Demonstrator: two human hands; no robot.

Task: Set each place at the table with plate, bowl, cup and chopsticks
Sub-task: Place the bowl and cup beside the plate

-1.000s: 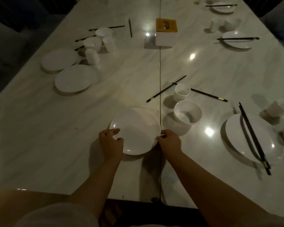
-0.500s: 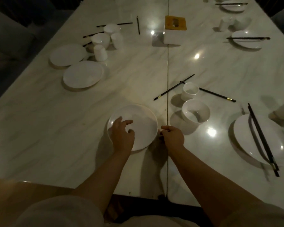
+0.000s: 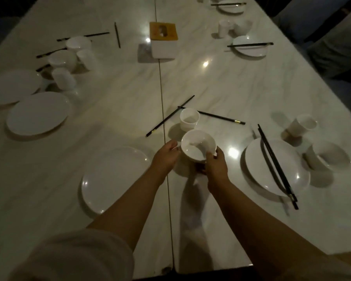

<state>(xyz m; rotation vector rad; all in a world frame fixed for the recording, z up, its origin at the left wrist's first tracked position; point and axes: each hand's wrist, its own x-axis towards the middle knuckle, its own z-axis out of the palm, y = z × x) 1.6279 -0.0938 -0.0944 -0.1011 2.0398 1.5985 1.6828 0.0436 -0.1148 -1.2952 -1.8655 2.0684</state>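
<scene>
Holding a small round white ceramic bowl between two hands, a person stands at the near edge of a pale marble-patterned table in dim light. The right hand curls round the bowl's near right side, thumb over the rim; the left hand touches its left wall, fingers bent, though that hand's grip is hard to make out. Whether the bowl rests on the table or is lifted cannot be told. Just beyond it stands a white cylindrical cup, with two black chopsticks lying splayed apart behind it. A bare round white plate lies near left, partly hidden by the left forearm. To the right, a set place shows a white plate with paired black chopsticks across it. At far left, loose plates and cups sit clustered in shadow, one plate cut off by the frame. A white tissue box with a yellow top stands far centre.
</scene>
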